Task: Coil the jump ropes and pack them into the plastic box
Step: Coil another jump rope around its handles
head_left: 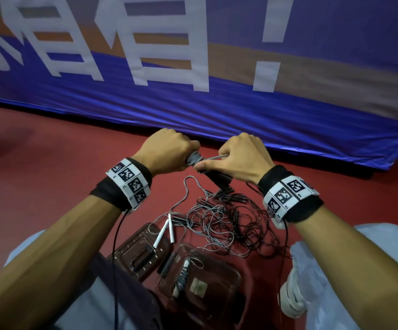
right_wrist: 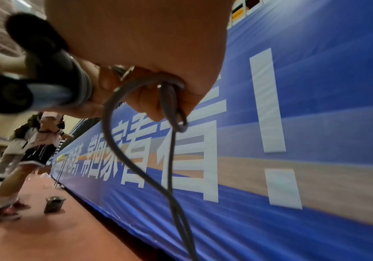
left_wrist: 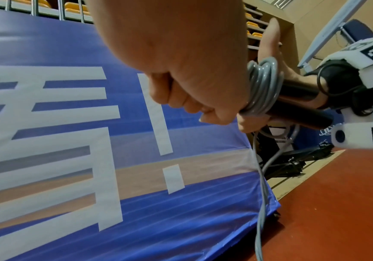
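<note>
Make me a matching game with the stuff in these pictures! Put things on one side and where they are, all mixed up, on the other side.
Things:
1. grey rope
2. white handles
3. tangled ropes
4. banner

Places:
A. lying in a loose heap on the red floor
B. standing behind the hands, blue with white writing
C. wound in tight turns round the black handles held in the left hand
D. resting on the edge of a clear plastic tray

Pairs: 1-C, 2-D, 3-A, 4-B
</note>
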`<state>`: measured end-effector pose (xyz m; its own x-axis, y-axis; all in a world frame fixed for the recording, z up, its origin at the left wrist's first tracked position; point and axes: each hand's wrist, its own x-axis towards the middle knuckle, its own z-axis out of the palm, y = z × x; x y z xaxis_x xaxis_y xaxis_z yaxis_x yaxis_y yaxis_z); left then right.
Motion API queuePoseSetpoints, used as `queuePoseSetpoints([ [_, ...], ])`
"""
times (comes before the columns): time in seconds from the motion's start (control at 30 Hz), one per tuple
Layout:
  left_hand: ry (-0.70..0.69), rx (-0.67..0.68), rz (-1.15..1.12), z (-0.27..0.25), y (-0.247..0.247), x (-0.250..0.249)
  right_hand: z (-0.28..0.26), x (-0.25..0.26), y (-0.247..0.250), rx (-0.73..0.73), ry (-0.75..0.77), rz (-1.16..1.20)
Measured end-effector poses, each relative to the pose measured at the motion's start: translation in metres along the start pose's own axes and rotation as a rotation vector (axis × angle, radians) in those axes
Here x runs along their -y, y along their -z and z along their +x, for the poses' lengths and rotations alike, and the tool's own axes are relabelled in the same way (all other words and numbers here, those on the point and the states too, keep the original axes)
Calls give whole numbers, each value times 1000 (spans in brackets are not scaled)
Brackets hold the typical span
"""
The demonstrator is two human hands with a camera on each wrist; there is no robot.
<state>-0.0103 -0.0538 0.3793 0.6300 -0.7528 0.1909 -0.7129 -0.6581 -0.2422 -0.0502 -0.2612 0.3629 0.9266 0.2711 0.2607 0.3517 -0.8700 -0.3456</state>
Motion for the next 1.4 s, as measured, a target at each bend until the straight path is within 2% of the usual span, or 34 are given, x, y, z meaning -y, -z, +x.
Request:
queuePoseSetpoints([
  [0.13,93,-175,-206,-1,0,3,6,-5,-9,22,-100,589],
  [0.3,262,-301,-397,-5,-1,0,12,3,-15,-26,-249,980],
  [0.4,348,-347,-515,-2,-4,-5,13,9,-18,36,-318,1258],
  [0.47,369,-383,-569,0,-4,-8,11,17,-27,40,-285,1273],
  [0.53,379,-374,-605,1,-4,-14,8,23,-38,-16,-289,1206],
  [0.6,399,-338,-635,1,-7,-22,5,25,-46,-81,-335,1077],
  [0.67,438,-301,-648,1,-10,-29,1,20,-50,-58,-386,894],
  [0.77,542,-248,-659,5,-17,-33,-4,13,-53,19,-540,874],
  [0.9,728,-152,-682,8,-27,-41,2,15,-56,-59,-596,796],
  [1.0,821,-110,-695,13,-29,-41,6,26,-59,-153,-645,839],
  [1.13,861,-99,-698,21,-31,-36,9,37,-57,-190,-724,1162],
  [1.23,835,-102,-675,25,-31,-38,8,30,-52,-176,-735,1128],
  [1.4,836,-119,-629,26,-33,-39,7,26,-47,-69,-772,1328],
])
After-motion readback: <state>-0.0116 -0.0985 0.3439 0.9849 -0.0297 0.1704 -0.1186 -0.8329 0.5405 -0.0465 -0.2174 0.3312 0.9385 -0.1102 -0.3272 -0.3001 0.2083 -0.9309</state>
